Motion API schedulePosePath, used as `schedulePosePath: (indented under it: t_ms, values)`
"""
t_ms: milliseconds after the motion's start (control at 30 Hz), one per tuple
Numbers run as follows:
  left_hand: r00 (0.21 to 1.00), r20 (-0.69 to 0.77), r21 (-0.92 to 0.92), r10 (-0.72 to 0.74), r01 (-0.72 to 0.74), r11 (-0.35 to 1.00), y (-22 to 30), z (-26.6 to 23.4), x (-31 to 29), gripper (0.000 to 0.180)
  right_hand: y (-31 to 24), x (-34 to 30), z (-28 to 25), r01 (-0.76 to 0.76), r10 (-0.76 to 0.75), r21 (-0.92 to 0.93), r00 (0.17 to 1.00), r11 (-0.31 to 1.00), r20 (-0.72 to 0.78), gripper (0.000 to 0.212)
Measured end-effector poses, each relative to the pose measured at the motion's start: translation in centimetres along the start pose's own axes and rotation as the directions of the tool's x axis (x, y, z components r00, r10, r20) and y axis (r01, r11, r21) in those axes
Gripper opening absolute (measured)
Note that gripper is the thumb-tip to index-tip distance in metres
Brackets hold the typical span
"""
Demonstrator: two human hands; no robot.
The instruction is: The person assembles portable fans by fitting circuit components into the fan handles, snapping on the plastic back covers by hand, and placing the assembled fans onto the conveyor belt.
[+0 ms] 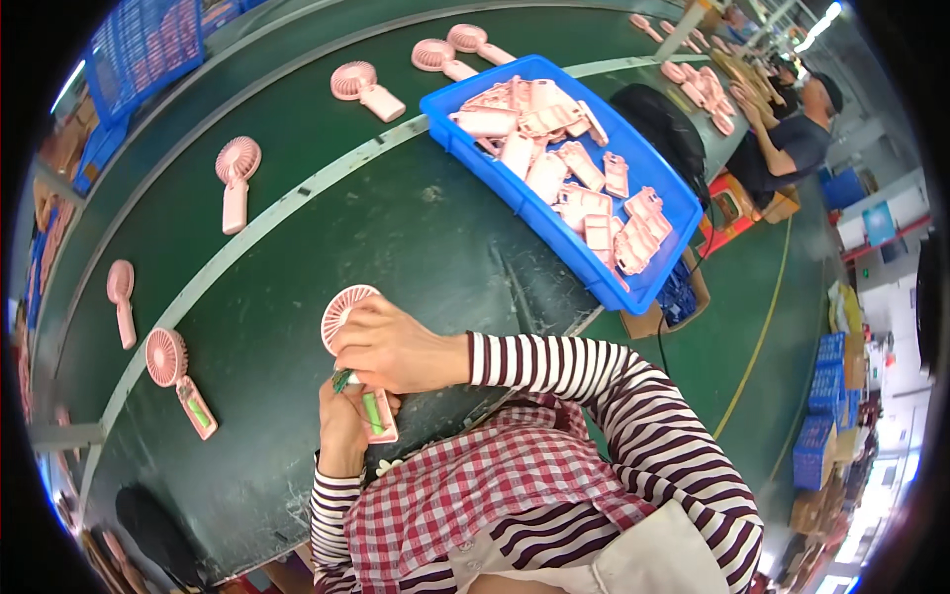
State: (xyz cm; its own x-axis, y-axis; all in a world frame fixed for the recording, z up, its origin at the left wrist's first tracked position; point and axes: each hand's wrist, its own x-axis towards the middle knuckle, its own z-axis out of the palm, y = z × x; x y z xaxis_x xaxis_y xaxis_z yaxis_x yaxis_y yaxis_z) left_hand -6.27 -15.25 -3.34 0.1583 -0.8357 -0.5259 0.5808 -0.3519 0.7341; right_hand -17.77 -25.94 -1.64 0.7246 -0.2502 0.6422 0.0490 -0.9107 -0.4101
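While L hand (pixel 340 424) holds fan (pixel 343 310), R hand (pixel 388 348) overlaps.

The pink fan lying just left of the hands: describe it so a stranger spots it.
On the green table, find the left hand. Left of it lies a loose pink fan. Unlike the fans beyond the pale strip, its handle shows a green cylinder.

Blue crates (pixel 814 450) are stacked at far right — a yellow line (pixel 761 342) is marked on the green floor (pixel 720 332). A dark-clothed co-worker (pixel 797 147) is seen at upper right; blue items (pixel 678 299) are held in an open carton (pixel 641 325) — partly hidden.
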Motion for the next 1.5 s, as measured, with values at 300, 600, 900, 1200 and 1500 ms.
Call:
schedulePosePath:
  t_ms: [300, 600, 900, 1200, 1500]
  values:
    - [0.999, 0.032, 0.108, -0.01, 0.006, 0.994, 0.2, 0.3, -0.2, 0.021, -0.7, 0.1, -1.6, 0.179, -0.17, -0.119, 0.982, 0.977, 0.081, 0.014]
    - [0.993, 0.078, -0.101, 0.085, -0.077, 0.992, -0.3, -1.4, -0.3, 0.026, -2.0, -1.6, -1.1, 0.14, -0.152, -0.192, 0.987, 0.971, -0.049, 0.017]
    - [0.998, -0.027, -0.212, 0.051, -0.056, 0.976, 0.9, 1.3, -0.6, 0.028, -2.1, -3.5, 0.1, 0.018, -0.042, -0.169, 0.989, 0.985, -0.14, 0.019]
    - [0.995, -0.06, -0.237, 0.076, -0.088, 0.968, 0.4, 1.0, -0.8, 0.025, -2.4, -3.4, 0.4, 0.038, -0.055, -0.205, 0.995, 0.978, -0.078, 0.013]
    - [0.996, -0.094, -0.208, 0.008, -0.028, 0.978, 0.8, 0.8, -0.7, 0.028, -2.3, -2.4, -0.4, -0.152, 0.15, 0.053, 0.988, 0.987, 0.033, 0.019]
